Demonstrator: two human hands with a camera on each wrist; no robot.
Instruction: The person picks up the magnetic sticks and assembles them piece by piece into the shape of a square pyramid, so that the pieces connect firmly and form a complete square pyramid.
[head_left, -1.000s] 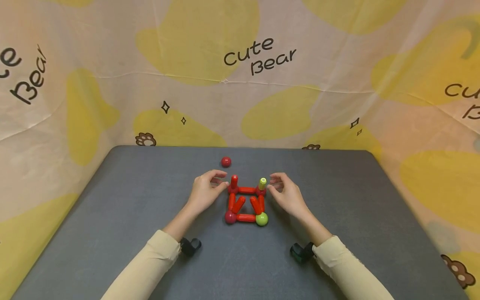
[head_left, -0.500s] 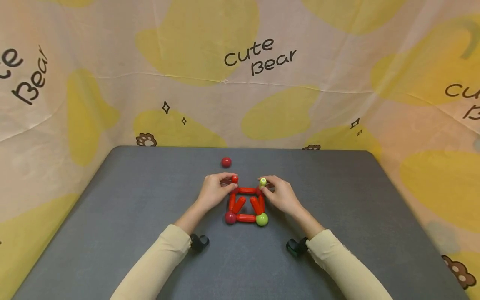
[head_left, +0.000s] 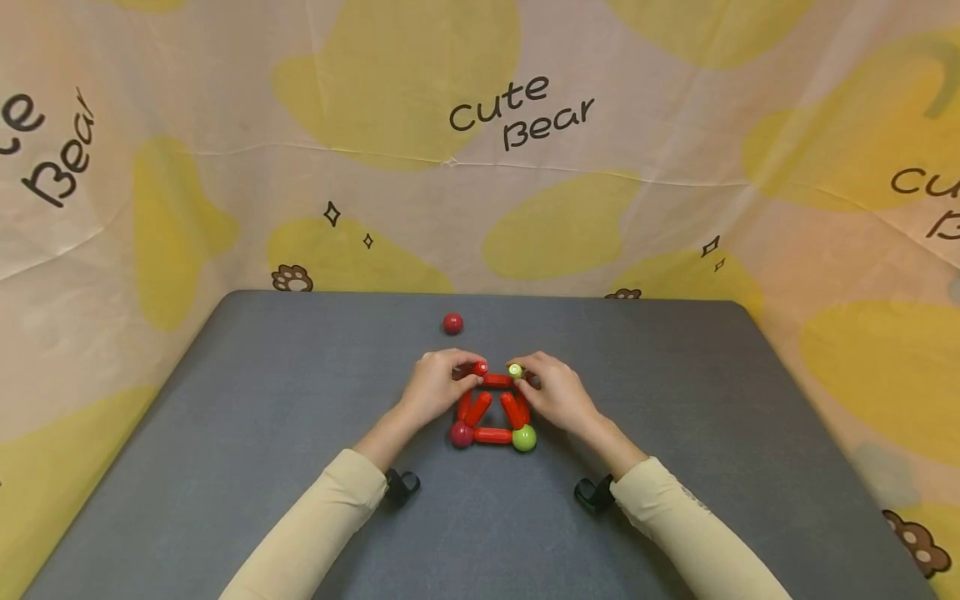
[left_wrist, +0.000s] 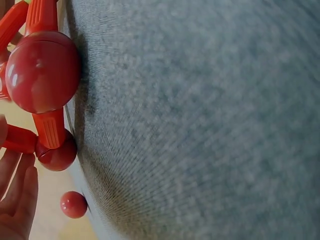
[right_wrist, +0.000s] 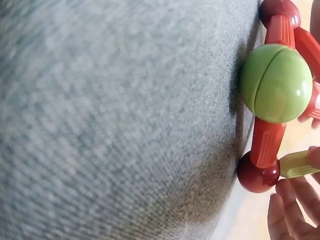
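A square of red rods [head_left: 492, 436] joined by balls lies on the table. Its near corners are a dark red ball [head_left: 461, 434] and a green ball [head_left: 524, 437], each with a red rod slanting up and inward. My left hand [head_left: 433, 387] pinches a red rod [head_left: 481, 367] rising from the far left ball [left_wrist: 58, 154]. My right hand [head_left: 557, 393] pinches a yellow-green rod [head_left: 515, 370] that rises from the far right dark red ball [right_wrist: 258, 172]. Both held rods lean inward. In the head view the fingers hide the far balls.
One loose red ball [head_left: 453, 323] sits beyond the square, toward the back of the grey table [head_left: 262, 417]. A printed cloth [head_left: 420, 192] hangs behind the table and along its sides.
Both hands have come inward from beside the square and taken hold of the two far rods. Those rods, upright before, now tilt toward each other. The loose ball stays put.
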